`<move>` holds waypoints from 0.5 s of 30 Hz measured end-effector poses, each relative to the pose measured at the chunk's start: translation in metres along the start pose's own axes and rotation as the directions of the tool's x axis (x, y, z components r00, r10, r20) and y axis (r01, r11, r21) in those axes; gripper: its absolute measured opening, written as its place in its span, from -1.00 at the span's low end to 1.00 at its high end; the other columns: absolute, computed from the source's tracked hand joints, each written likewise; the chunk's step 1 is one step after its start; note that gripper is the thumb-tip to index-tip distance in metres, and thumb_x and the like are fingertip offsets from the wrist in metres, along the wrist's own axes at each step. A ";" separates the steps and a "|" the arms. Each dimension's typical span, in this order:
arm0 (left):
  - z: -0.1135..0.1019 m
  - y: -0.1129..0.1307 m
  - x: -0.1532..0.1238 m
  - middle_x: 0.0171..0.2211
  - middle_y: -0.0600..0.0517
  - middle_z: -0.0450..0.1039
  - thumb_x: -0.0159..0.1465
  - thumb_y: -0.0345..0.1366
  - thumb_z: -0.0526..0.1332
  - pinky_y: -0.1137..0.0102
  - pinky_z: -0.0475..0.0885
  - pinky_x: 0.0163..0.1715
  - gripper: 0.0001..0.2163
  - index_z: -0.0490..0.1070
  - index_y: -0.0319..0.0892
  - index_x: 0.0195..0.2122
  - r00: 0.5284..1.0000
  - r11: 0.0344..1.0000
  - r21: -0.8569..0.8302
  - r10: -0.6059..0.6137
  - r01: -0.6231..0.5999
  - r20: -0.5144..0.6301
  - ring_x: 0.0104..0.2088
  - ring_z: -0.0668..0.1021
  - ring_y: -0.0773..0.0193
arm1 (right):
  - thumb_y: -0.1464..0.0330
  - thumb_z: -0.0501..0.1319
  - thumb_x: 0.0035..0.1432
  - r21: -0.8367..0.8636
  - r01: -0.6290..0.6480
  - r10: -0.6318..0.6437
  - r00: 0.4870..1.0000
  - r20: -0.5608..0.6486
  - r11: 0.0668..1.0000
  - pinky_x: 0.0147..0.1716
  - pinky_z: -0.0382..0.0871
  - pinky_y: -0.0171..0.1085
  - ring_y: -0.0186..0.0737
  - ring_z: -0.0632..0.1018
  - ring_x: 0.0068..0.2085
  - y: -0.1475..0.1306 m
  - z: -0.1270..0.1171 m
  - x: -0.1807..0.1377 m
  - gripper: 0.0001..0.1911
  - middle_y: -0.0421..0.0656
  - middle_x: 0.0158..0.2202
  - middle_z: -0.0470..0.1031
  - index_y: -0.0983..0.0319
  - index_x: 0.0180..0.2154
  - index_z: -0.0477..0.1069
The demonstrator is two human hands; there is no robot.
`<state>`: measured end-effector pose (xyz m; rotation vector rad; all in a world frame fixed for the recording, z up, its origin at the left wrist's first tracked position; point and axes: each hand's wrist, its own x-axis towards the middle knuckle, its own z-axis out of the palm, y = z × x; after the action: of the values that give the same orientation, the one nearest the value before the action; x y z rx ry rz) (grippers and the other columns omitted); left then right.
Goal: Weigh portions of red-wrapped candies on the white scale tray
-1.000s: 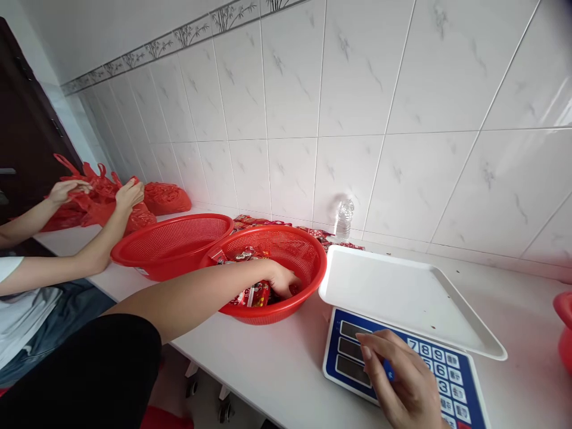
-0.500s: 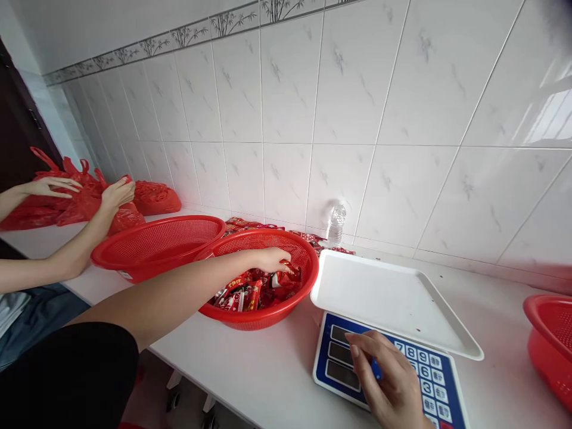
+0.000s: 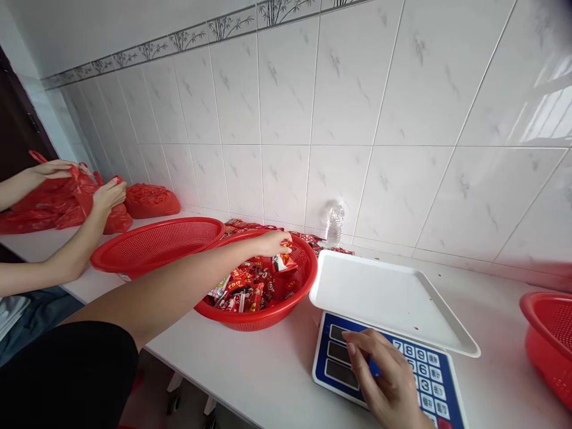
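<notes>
My left hand (image 3: 273, 243) reaches over a red plastic basket (image 3: 259, 322) and pinches a small red-and-white snack packet (image 3: 283, 263) by its upper end. Below it, many shiny red packets (image 3: 243, 286) fill the basket's bottom. Over the blue panel of a digital scale (image 3: 344, 354) hovers my right hand (image 3: 386, 375), its fingers curled and the thumb near the index fingertip. Whether something is between those fingertips cannot be made out. The scale's white tray (image 3: 379, 292) carries only a few dark specks.
A second red basket (image 3: 156, 238) stands to the left, another (image 3: 549, 339) at the far right. A clear plastic bottle (image 3: 335, 223) and flat red packaging (image 3: 308, 238) lie along the wall. At left, another person's hands (image 3: 107, 193) handle red plastic bags (image 3: 49, 199).
My left hand has risen slightly with a packet that now shows in its fingers. My right hand keeps its place. The other person's hands have shifted at the red bags, one rising.
</notes>
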<state>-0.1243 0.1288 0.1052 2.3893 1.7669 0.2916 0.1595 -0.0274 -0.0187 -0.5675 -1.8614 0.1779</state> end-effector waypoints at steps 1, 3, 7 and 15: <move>-0.002 0.002 0.001 -0.39 0.10 0.40 0.18 -0.21 0.22 0.48 0.23 -0.44 -0.85 0.37 -0.16 -0.29 0.999 1.000 -0.004 -0.016 0.016 -0.029 -0.38 0.42 0.29 | 0.54 0.12 0.22 -0.003 0.001 -0.001 1.000 -0.001 1.000 -0.56 0.29 -0.38 -0.37 0.41 -0.52 0.000 0.000 0.000 -0.80 -0.24 -0.50 0.38 0.22 -0.13 0.39; -0.005 0.007 0.003 -0.42 0.09 0.39 0.18 -0.13 0.23 0.47 0.23 -0.45 -0.79 0.37 -0.17 -0.32 0.994 0.998 -0.034 -0.053 0.050 -0.096 -0.38 0.43 0.27 | 0.54 0.11 0.22 -0.007 0.004 -0.004 1.000 -0.003 1.000 -0.56 0.29 -0.38 -0.37 0.41 -0.52 -0.001 0.000 0.001 -0.80 -0.24 -0.50 0.38 0.22 -0.14 0.39; -0.007 0.031 0.008 -0.36 0.06 0.44 0.20 -0.08 0.21 0.45 0.30 -0.41 -0.75 0.36 -0.19 -0.32 0.979 0.966 -0.253 -0.105 0.059 -0.176 -0.32 0.49 0.23 | 0.53 0.12 0.23 -0.010 0.003 -0.003 1.000 0.007 1.000 -0.56 0.29 -0.38 -0.36 0.42 -0.52 -0.001 0.000 0.000 -0.81 -0.23 -0.50 0.39 0.22 -0.14 0.39; 0.008 0.078 0.009 0.16 -0.14 0.30 0.32 -0.18 0.15 0.39 0.43 -0.14 -0.59 0.16 -0.12 0.16 0.980 0.716 -0.698 0.112 0.035 0.165 0.04 0.46 0.22 | 0.52 0.11 0.23 -0.020 -0.001 0.001 1.000 0.003 1.000 -0.59 0.30 -0.39 -0.36 0.42 -0.54 0.000 0.001 -0.001 -0.81 -0.23 -0.51 0.40 0.23 -0.15 0.40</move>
<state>-0.0474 0.1149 0.1163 1.8165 1.2046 0.5874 0.1593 -0.0273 -0.0199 -0.5822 -1.8680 0.1610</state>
